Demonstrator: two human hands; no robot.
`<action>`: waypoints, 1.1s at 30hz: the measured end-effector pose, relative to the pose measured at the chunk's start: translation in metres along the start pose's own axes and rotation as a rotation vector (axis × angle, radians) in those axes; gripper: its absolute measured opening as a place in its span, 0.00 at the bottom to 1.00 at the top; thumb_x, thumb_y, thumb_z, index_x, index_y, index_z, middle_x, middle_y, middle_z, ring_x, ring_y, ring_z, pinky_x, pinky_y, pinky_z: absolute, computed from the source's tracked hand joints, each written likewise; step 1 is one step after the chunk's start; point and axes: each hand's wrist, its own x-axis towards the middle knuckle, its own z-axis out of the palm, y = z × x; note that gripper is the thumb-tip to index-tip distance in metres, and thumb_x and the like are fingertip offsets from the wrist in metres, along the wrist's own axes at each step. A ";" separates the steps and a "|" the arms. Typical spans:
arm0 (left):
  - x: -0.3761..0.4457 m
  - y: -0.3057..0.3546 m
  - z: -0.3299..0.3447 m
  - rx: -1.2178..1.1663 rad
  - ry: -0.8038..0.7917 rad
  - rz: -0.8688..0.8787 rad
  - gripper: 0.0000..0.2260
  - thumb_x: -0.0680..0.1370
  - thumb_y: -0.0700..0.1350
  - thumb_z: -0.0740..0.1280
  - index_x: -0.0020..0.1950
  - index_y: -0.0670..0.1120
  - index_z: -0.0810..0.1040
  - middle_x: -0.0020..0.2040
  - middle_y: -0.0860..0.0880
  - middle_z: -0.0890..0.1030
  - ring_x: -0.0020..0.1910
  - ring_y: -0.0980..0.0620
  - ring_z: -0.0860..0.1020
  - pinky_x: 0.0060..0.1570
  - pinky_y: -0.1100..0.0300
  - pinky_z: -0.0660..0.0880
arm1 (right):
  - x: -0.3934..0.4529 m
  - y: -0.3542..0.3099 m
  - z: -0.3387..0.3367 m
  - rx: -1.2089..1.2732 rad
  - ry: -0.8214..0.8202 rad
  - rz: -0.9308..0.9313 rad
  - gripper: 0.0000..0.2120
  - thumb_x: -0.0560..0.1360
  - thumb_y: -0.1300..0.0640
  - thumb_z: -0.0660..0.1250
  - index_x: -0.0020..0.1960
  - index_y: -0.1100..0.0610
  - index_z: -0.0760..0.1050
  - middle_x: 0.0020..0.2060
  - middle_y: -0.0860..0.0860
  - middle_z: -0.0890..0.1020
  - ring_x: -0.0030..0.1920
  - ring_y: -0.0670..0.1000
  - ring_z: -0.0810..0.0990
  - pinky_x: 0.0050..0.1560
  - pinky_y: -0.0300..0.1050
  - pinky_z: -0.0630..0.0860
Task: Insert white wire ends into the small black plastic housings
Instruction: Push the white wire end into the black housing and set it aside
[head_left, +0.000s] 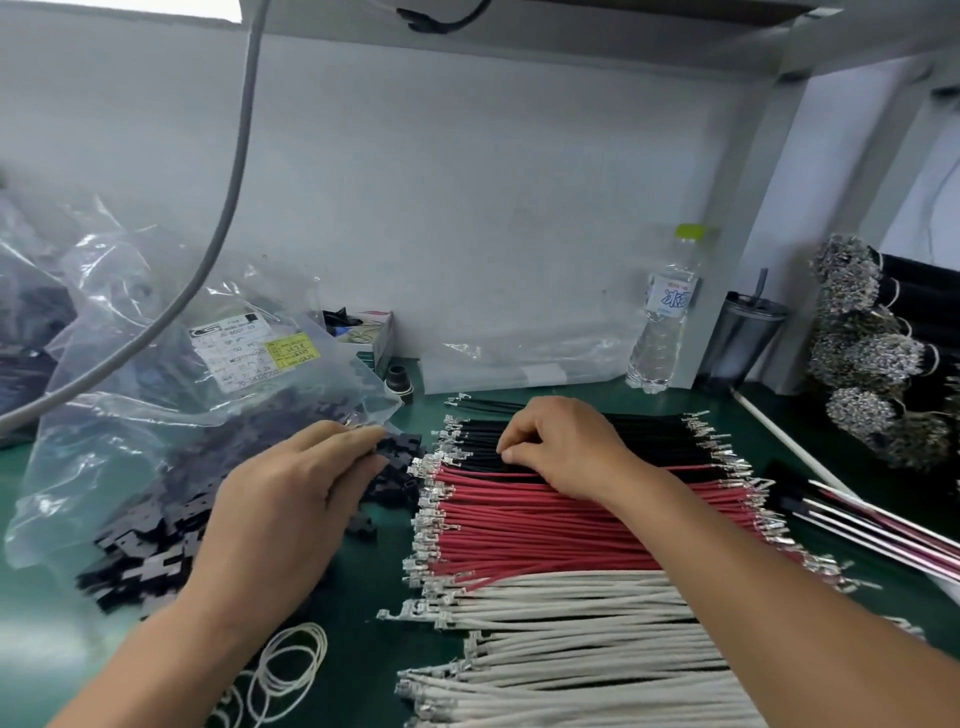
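A: Where are the white wires (582, 639)?

B: At the near edge of the table (363, 582), laid in a flat stack next to the red wires (545, 525), with the black wires (571, 436) beyond those. All three lots run left to right, and their metal tips on the left end point toward the heap of black housings (150, 551).

A: And the hands?

B: The right hand (561, 447) rests on the black and red wires, fingers curled down and fingertips pinching at a strand near the seam between the two colours. I can't tell whether one is actually lifted. The left hand (291, 499) is over the housings spilling from the clear bag (156, 395) at the left side, its fingers pinching what looks like a single housing (387, 444).

A: So which hand should fetch a white wire?

B: I'd say the right. The white stack lies nearer the person than its grip, under the forearm, so the hand would have to draw back toward the near edge. A wire taken there already lies crosswise with its tip aimed left at the housing, so little turning should be needed.
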 end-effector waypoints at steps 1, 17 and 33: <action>0.000 0.002 0.000 -0.023 -0.009 -0.001 0.11 0.74 0.41 0.76 0.56 0.45 0.87 0.50 0.54 0.86 0.40 0.53 0.84 0.43 0.57 0.82 | 0.000 -0.001 0.000 -0.018 0.017 -0.014 0.02 0.76 0.50 0.72 0.47 0.44 0.84 0.39 0.36 0.76 0.46 0.41 0.76 0.49 0.44 0.74; -0.004 0.017 0.004 -0.138 -0.055 -0.100 0.13 0.71 0.34 0.78 0.54 0.46 0.88 0.49 0.60 0.83 0.40 0.61 0.82 0.51 0.76 0.74 | -0.006 -0.007 -0.011 -0.195 0.087 -0.170 0.08 0.79 0.52 0.69 0.56 0.47 0.84 0.53 0.44 0.85 0.55 0.48 0.82 0.54 0.44 0.75; 0.001 0.045 -0.003 -1.061 -0.160 -0.700 0.13 0.62 0.42 0.80 0.46 0.50 0.89 0.41 0.43 0.88 0.41 0.45 0.87 0.41 0.63 0.83 | -0.100 -0.031 -0.012 0.096 0.566 -0.419 0.12 0.74 0.67 0.74 0.56 0.59 0.85 0.41 0.49 0.79 0.41 0.50 0.78 0.40 0.44 0.77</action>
